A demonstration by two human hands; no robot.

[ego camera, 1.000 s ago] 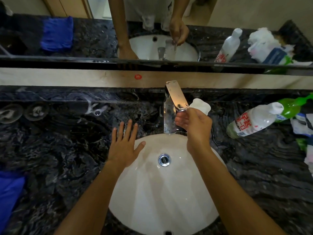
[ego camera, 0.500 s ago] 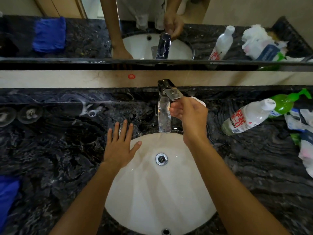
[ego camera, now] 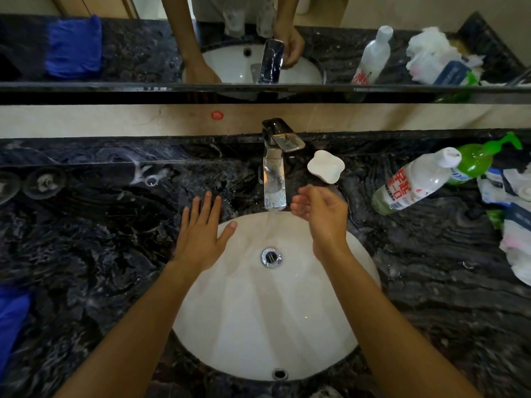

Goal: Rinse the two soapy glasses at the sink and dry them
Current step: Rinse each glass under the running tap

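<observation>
Water runs from the chrome faucet (ego camera: 275, 179) into the white sink (ego camera: 258, 326). My left hand (ego camera: 201, 237) lies flat on the sink's left rim with its fingers spread and nothing in it. To the right of the spout, my right hand (ego camera: 319, 214) is held loosely curled and empty, apart from the water stream. Two clear glasses (ego camera: 234, 23) (ego camera: 265, 21) show only in the mirror, near the counter's front edge by my body. I cannot see them directly.
A white soap dish (ego camera: 326, 166) sits right of the faucet. A clear bottle (ego camera: 413, 182), a green pump bottle (ego camera: 477, 159) and crumpled bags (ego camera: 514, 225) crowd the right counter. Two round clear items (ego camera: 44, 182) stand far left, and a blue cloth (ego camera: 11, 320) lies at the left edge.
My right hand has let go of the faucet lever and dropped down beside the spout. The left hand has stayed on the rim.
</observation>
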